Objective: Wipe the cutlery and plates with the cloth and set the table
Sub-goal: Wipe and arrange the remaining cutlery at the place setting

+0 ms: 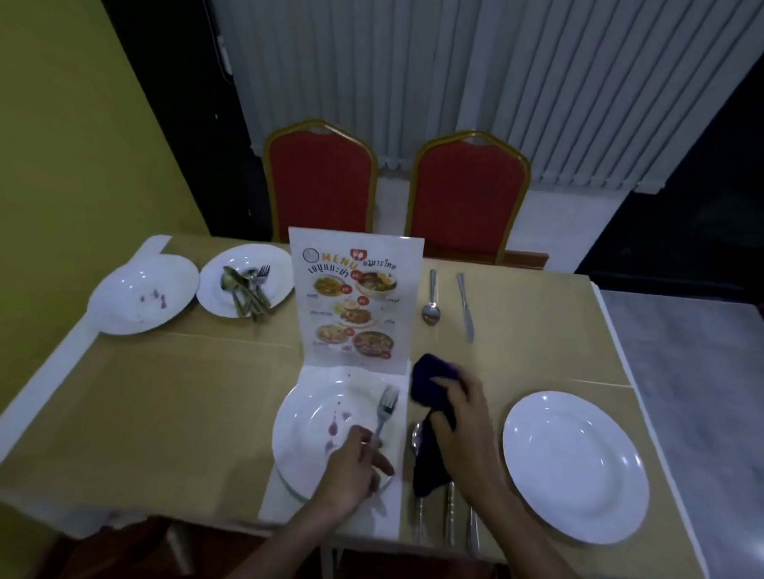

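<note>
My left hand [355, 463] pinches the handle of a fork [386, 410] over a white plate [309, 417] with purple stains at the table's near middle. My right hand [461, 428] grips a dark purple cloth [431, 379] just right of that plate. Under the cloth lie a spoon [416, 435] and other cutlery [449, 515], partly hidden. A clean white plate [576, 466] sits at the near right. Far right lie a spoon [431, 298] and a knife [466, 306].
At the far left stand a stained plate [141, 294] and a plate [246, 257] with several pieces of cutlery [246, 292]. An upright menu card [356, 297] stands mid-table. Two red chairs [319, 181] face the far edge. A white paper mat [387, 521] lies under the near plate.
</note>
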Action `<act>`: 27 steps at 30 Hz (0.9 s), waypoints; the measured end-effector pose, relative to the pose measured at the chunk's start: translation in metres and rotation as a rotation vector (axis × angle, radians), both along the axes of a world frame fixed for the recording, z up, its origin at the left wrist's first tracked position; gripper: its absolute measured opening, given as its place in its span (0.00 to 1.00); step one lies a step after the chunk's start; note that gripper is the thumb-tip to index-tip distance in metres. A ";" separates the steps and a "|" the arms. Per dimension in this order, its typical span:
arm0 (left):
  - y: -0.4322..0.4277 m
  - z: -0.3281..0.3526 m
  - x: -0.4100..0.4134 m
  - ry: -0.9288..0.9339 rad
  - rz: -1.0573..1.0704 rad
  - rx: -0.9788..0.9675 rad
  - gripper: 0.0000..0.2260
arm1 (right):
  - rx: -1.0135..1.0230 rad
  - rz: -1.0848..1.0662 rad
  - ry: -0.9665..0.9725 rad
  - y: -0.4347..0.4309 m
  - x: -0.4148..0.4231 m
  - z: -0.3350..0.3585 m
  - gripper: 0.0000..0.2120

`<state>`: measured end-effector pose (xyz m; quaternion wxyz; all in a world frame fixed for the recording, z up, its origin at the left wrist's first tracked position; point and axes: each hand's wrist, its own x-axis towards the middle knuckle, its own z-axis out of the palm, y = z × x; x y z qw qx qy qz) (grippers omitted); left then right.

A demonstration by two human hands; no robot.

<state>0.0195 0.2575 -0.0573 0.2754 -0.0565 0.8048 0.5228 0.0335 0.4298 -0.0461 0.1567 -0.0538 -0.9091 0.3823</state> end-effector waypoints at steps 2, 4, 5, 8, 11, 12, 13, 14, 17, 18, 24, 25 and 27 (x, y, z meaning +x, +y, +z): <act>0.001 0.020 0.011 0.049 -0.022 0.059 0.10 | 0.394 0.254 0.040 -0.016 0.008 0.006 0.30; -0.004 0.036 0.022 0.158 -0.048 0.070 0.11 | 0.516 0.243 0.001 -0.020 0.007 0.018 0.36; -0.007 0.041 0.026 0.191 -0.055 0.083 0.11 | 0.483 0.151 -0.016 -0.021 0.005 0.024 0.37; -0.016 0.056 0.025 0.213 -0.036 0.149 0.12 | 0.483 0.108 0.051 -0.036 0.010 0.034 0.37; -0.025 0.065 0.017 0.209 -0.080 0.163 0.13 | 0.533 0.235 0.080 -0.033 0.013 0.043 0.35; -0.028 0.066 0.017 0.196 -0.100 0.159 0.13 | 0.517 0.212 0.065 -0.026 0.009 0.049 0.33; -0.031 0.067 0.017 0.172 -0.100 0.167 0.14 | 0.500 0.148 0.049 -0.019 0.003 0.055 0.31; -0.036 0.069 0.017 0.154 -0.093 0.170 0.15 | 0.463 0.078 0.023 -0.012 -0.004 0.061 0.30; -0.040 0.073 0.009 0.189 -0.061 0.081 0.13 | 0.191 -0.111 0.065 -0.006 -0.012 0.076 0.29; -0.041 0.075 0.005 0.240 -0.057 0.041 0.11 | 0.202 -0.118 0.129 -0.012 -0.010 0.081 0.29; -0.035 0.088 0.009 0.548 -0.037 -0.095 0.12 | 0.694 0.101 0.170 -0.046 0.008 0.082 0.36; -0.035 0.088 0.010 0.554 -0.016 -0.087 0.11 | 0.672 0.011 0.176 -0.047 0.006 0.079 0.38; -0.037 0.089 0.010 0.559 0.030 -0.078 0.11 | 0.711 0.035 0.250 -0.058 0.008 0.070 0.36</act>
